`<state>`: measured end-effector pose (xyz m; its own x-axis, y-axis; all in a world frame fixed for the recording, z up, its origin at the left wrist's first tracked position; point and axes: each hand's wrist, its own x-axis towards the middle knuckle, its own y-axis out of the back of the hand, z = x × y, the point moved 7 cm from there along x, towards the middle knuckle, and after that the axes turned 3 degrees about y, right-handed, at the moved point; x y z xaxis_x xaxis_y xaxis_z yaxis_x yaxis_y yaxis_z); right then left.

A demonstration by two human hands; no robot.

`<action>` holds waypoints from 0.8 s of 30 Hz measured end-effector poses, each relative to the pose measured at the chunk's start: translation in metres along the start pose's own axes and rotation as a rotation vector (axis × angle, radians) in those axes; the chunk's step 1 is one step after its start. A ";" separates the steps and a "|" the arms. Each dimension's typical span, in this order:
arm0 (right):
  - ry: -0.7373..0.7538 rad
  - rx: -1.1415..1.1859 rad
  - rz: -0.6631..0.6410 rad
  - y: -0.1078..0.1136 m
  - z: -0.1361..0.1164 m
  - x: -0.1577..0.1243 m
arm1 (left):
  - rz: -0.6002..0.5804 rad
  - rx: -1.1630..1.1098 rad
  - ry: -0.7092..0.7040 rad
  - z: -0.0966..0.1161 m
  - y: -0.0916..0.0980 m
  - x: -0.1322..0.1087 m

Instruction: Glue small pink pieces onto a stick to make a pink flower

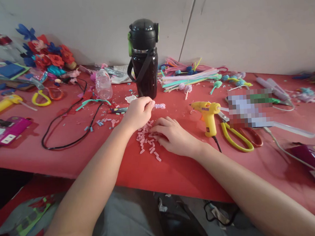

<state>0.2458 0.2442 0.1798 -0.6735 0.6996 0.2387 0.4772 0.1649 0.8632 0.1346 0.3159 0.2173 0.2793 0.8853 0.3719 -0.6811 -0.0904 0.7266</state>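
Observation:
My left hand (138, 112) is closed in a pinch above the table's middle, and whatever sits between its fingertips is hidden. A short lilac fuzzy piece (160, 106) shows right beside those fingertips; whether they grip it I cannot tell. Below lies a loose pile of small pink cut pieces (145, 138). My right hand (173, 136) rests at the pile's right side, fingers curved and apart, the tips among the pieces. Behind my hands stands a black bottle (146, 72), upright. To the right is a yellow glue gun (207, 113) with its nozzle pointing left.
Yellow-and-red-handled scissors (237, 138) lie beside a blurred-out phone-like object (249, 110). Pastel pipe cleaners (189, 78) are heaped at the back. Leftward are a black cable (54, 147), a clear plastic bottle (104, 85), more scissors (41, 99) and a second glue gun (5, 104).

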 end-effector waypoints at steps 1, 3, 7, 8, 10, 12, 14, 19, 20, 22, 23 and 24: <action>-0.007 0.011 0.002 0.000 0.002 0.000 | -0.002 0.000 0.000 0.000 0.000 0.000; -0.015 0.030 0.010 0.000 0.004 0.000 | 0.000 0.001 -0.002 0.000 0.000 0.000; -0.013 0.072 0.050 0.000 0.007 0.002 | 0.001 0.004 -0.001 0.000 0.001 0.001; -0.012 0.083 0.061 0.000 0.007 0.002 | 0.002 0.004 -0.002 0.000 0.001 0.001; -0.012 0.106 0.081 0.001 0.008 0.003 | 0.003 0.007 -0.004 0.001 0.001 0.001; -0.010 0.133 0.094 0.001 0.008 0.003 | 0.005 0.013 -0.004 0.000 0.001 0.001; -0.008 0.159 0.111 0.003 0.008 0.003 | 0.003 0.019 -0.003 0.000 0.001 0.001; 0.010 0.234 0.161 0.008 0.010 0.001 | -0.007 0.029 0.007 0.000 0.000 0.000; 0.009 0.257 0.175 0.010 0.011 0.000 | -0.009 0.027 0.008 0.000 0.000 0.000; -0.004 0.295 0.194 0.012 0.014 -0.002 | -0.011 0.018 0.007 0.000 0.000 0.000; -0.012 0.305 0.198 0.013 0.015 -0.003 | -0.011 0.011 0.006 0.001 0.000 0.000; -0.017 0.311 0.201 0.014 0.015 -0.004 | -0.011 0.005 0.006 0.001 0.000 0.000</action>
<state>0.2637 0.2546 0.1842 -0.5408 0.7504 0.3801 0.7494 0.2245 0.6230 0.1347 0.3151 0.2178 0.2830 0.8888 0.3603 -0.6747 -0.0825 0.7335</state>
